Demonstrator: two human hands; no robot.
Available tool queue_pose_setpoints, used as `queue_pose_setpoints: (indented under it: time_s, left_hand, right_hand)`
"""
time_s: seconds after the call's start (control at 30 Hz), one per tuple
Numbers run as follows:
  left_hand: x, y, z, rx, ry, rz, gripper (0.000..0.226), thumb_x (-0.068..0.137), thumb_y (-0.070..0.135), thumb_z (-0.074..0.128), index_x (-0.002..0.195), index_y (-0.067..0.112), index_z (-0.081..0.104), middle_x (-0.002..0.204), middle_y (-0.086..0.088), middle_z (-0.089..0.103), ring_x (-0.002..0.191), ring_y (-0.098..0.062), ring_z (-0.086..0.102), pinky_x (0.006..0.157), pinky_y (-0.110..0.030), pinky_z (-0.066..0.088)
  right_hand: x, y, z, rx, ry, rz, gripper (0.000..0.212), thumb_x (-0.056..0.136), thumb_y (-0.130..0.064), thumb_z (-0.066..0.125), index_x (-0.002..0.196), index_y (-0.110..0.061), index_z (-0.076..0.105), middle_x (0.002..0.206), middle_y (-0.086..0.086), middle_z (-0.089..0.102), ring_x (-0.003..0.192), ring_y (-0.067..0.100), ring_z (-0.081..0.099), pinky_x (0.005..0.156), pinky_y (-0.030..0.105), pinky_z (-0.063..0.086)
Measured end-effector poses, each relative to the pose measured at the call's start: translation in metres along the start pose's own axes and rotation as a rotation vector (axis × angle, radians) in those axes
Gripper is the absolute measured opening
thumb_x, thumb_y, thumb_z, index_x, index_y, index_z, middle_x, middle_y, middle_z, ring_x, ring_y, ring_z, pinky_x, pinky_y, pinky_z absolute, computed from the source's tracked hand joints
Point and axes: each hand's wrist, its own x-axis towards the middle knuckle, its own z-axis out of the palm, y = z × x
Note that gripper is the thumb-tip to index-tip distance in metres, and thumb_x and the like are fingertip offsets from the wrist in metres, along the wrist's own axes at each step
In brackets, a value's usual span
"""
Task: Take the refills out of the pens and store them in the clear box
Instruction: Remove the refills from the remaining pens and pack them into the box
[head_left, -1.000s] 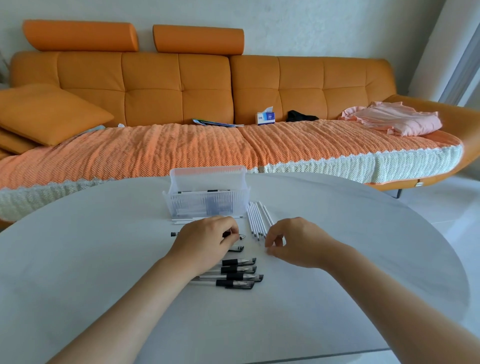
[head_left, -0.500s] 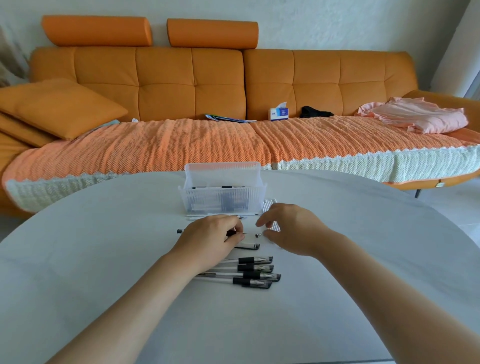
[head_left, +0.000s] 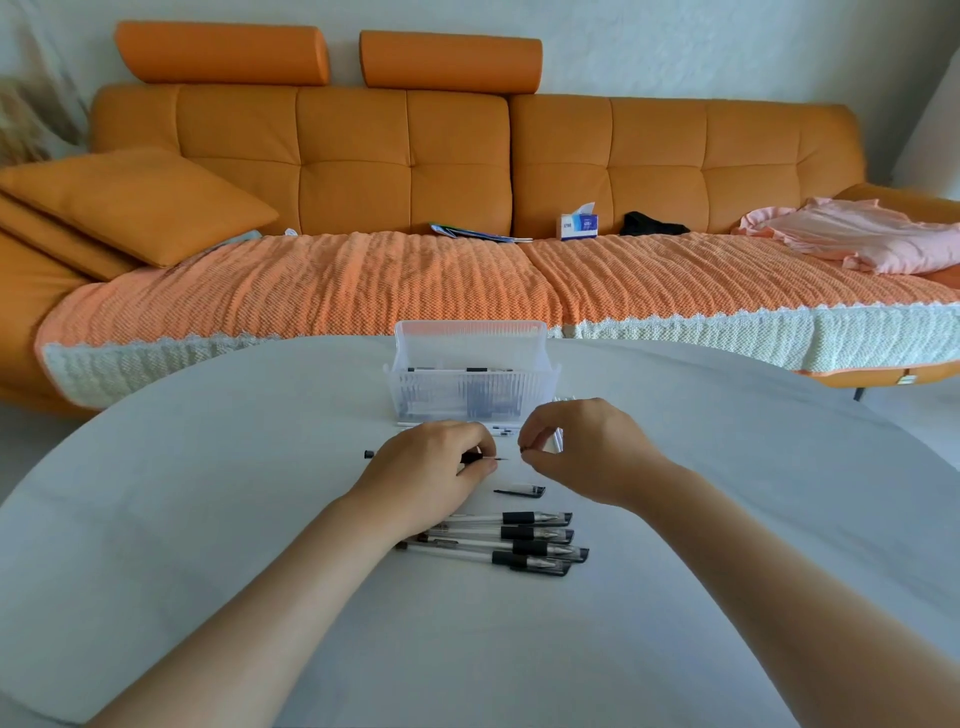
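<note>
White round table (head_left: 208, 519), orange sofa (head_left: 405, 171) behind it. My left hand (head_left: 431, 467) is curled round a pen (head_left: 369, 454) held crosswise. Its black back end sticks out left of my fist. A thin dark tip pokes out on the right, between thumb and forefinger.

My right hand (head_left: 582, 452) sits just beside that tip, not touching it. Thumb and forefinger pinch a small dark piece (head_left: 523, 450), too small to say what it is. The other fingers are curled.

A loose black cap (head_left: 519, 490) lies flat on the table, below the gap between my hands. Four pens (head_left: 535, 540) lie in a tight row just nearer me, pointed ends to the right, left ends under my left wrist.

The clear box (head_left: 470, 384) stands just beyond both hands, top open. Dark bits show through its ribbed wall; can't tell which are refills. A few thin white sticks (head_left: 563, 400) lie right of the box, mostly hidden by my right hand.

On the sofa: orange cushion (head_left: 135, 202), tissue box (head_left: 577, 226), pink cloth (head_left: 872, 234).
</note>
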Motion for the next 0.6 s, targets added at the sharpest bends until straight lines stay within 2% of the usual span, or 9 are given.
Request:
queue_pose_setpoints:
  time_s: [0.2,0.47,0.6]
  left_hand:
    - [-0.0002,0.0034,-0.0002,-0.013,-0.001,-0.001,0.014,0.094,0.042,0.056,0.100,0.033,0.063,0.099,0.015,0.065,0.084,-0.006,0.057,0.073,-0.027,0.048]
    - [-0.0016,0.0062,0.0009,-0.044,-0.015,0.000,0.013,0.094,0.041,0.056,0.100,0.032,0.064,0.098,0.016,0.064,0.085,-0.005,0.057,0.074,-0.026,0.047]
    - [-0.0012,0.0080,0.0013,-0.107,-0.032,0.004,0.013,0.094,0.037,0.058,0.103,0.031,0.065,0.094,0.017,0.061,0.082,-0.004,0.055,0.070,-0.021,0.042]
  right_hand:
    - [-0.0026,-0.0010,0.0053,0.070,-0.025,0.022,0.007,0.083,-0.035,0.070,0.089,-0.038,0.069,0.082,-0.026,0.067,0.073,-0.007,0.055,0.067,0.019,0.045]
    - [-0.0031,-0.0038,0.0068,0.136,-0.025,-0.012,0.008,0.083,-0.034,0.073,0.091,-0.035,0.072,0.082,-0.025,0.068,0.073,-0.015,0.055,0.066,0.014,0.043]
    - [-0.0031,-0.0058,0.0083,0.173,-0.039,-0.025,0.008,0.085,-0.034,0.073,0.092,-0.035,0.073,0.083,-0.024,0.068,0.066,-0.013,0.055,0.063,0.013,0.040]
